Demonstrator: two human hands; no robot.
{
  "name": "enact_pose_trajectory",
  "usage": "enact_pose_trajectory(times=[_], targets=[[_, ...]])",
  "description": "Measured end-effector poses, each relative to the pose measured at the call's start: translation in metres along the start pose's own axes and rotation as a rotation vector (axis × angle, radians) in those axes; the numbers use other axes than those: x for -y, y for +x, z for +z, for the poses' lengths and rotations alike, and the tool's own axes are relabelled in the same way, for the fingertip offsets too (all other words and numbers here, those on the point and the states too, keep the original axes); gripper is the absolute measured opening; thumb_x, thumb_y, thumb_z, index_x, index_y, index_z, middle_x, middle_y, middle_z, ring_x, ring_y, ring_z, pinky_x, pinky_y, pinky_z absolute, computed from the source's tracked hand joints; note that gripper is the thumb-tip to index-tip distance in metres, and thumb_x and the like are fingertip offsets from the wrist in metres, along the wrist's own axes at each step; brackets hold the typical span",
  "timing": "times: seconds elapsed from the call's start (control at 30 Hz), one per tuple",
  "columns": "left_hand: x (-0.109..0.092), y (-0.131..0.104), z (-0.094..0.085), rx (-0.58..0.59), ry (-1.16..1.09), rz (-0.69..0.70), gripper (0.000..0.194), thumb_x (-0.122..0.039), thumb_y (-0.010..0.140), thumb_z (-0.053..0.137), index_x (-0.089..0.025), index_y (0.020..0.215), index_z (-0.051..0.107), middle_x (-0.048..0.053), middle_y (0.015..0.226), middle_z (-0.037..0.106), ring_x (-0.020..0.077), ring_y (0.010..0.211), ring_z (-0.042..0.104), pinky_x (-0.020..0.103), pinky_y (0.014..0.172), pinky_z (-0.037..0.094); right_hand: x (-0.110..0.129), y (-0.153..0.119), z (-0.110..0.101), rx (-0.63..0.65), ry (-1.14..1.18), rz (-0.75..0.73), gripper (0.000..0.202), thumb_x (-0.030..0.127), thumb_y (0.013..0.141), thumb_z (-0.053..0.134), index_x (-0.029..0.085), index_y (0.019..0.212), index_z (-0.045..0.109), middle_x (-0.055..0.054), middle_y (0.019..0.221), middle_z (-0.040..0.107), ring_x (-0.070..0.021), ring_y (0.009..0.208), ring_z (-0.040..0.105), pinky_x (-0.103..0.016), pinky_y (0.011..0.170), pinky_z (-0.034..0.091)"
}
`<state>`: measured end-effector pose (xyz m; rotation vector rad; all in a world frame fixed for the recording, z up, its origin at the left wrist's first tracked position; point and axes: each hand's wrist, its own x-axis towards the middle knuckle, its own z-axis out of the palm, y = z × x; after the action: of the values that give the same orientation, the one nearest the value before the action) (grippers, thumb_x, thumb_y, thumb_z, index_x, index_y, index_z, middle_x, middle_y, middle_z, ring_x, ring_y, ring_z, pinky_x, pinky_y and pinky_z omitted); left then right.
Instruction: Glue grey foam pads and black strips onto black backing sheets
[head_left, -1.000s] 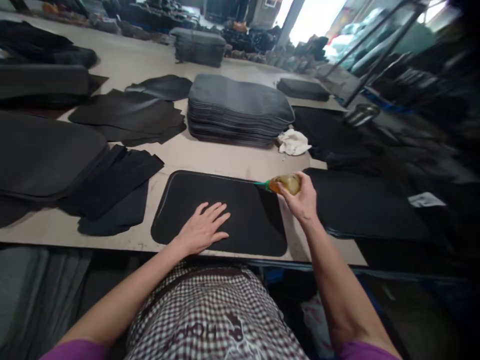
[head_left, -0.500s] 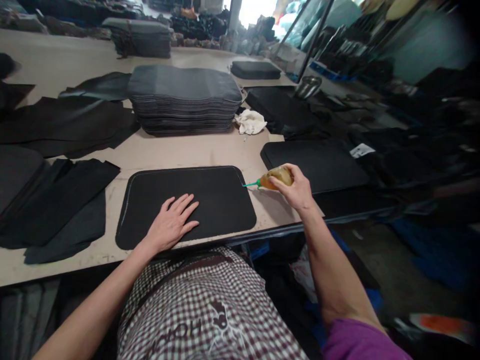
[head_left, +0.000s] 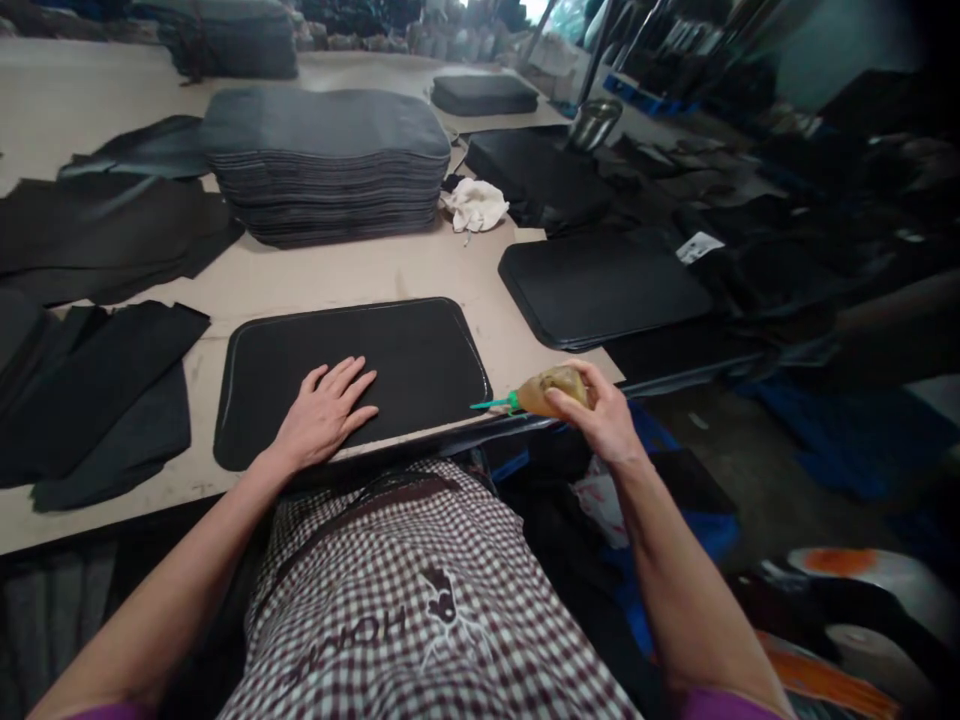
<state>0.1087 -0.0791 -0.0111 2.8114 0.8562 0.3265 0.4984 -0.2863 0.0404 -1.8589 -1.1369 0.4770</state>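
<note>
A black rounded mat (head_left: 405, 350) lies flat on the table (head_left: 360, 275) right in front of me. My left hand (head_left: 324, 412) rests palm down on its near part, fingers spread. My right hand (head_left: 604, 415) grips a small squeeze bottle (head_left: 547, 392) of amber liquid with a green nozzle. The nozzle tip sits at the mat's near right corner, by the table's front edge.
A tall stack of grey mats (head_left: 326, 160) stands behind. A white rag (head_left: 474, 205) lies beside it. Another black mat (head_left: 600, 285) lies to the right, loose black pieces (head_left: 97, 380) to the left. A metal cup (head_left: 591, 122) stands far right.
My right hand has carried the bottle's nozzle from the mat's far right corner down its right edge to the near corner. My left hand has stayed pressed on the mat.
</note>
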Motion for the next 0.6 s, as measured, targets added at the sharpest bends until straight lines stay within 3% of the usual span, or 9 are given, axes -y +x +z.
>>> enact_pose_trajectory(times=[0.17, 0.43, 0.6], targets=[[0.008, 0.0, -0.008, -0.002, -0.211, -0.098, 0.061, -0.062, 0.106, 0.036, -0.026, 0.153, 0.055, 0.01, 0.175, 0.025, 0.0304, 0.161, 0.025, 0.056, 0.129, 0.024, 0.018, -0.014, 0.052, 0.068, 0.105, 0.006, 0.056, 0.06, 0.08, 0.079, 0.025, 0.12, 0.063, -0.005, 0.113, 0.07, -0.0276, 0.102, 0.068, -0.042, 0.093, 0.055], [0.038, -0.002, -0.033, -0.118, -1.056, -0.328, 0.076, -0.072, 0.105, 0.016, -0.027, 0.15, 0.058, 0.006, 0.164, 0.048, 0.0254, 0.155, 0.04, 0.047, 0.13, 0.03, 0.088, -0.018, 0.151, 0.267, 0.109, -0.249, 0.047, 0.056, 0.087, 0.074, 0.026, 0.12, 0.059, -0.006, 0.116, 0.067, -0.0291, 0.105, 0.066, -0.044, 0.094, 0.055], [0.069, -0.024, -0.067, -0.246, -1.15, -0.395, 0.083, -0.081, 0.099, 0.023, -0.024, 0.143, 0.064, 0.008, 0.157, 0.057, 0.0297, 0.152, 0.045, 0.049, 0.127, 0.033, 0.129, -0.019, 0.213, 0.354, 0.146, -0.359, 0.046, 0.056, 0.088, 0.073, 0.027, 0.119, 0.057, -0.007, 0.114, 0.067, -0.0297, 0.104, 0.066, -0.045, 0.095, 0.056]])
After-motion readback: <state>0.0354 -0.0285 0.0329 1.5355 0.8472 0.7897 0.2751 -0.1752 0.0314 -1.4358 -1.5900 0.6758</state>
